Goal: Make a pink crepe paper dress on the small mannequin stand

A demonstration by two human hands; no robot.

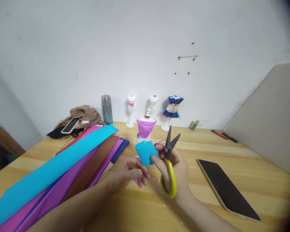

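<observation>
Scissors and blue paper are gripped in your right hand; whether your left hand grasps anything, I cannot tell.

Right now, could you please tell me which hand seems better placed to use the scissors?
Probably the right hand: it carries the yellow-handled scissors, thumb apparently through a loop, though it also pinches the folded turquoise sheet. The left hand is off the scissors.

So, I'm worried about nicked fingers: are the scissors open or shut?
Open: the scissors in the right hand have their two dark blades spread in a V, tips apart.
</observation>
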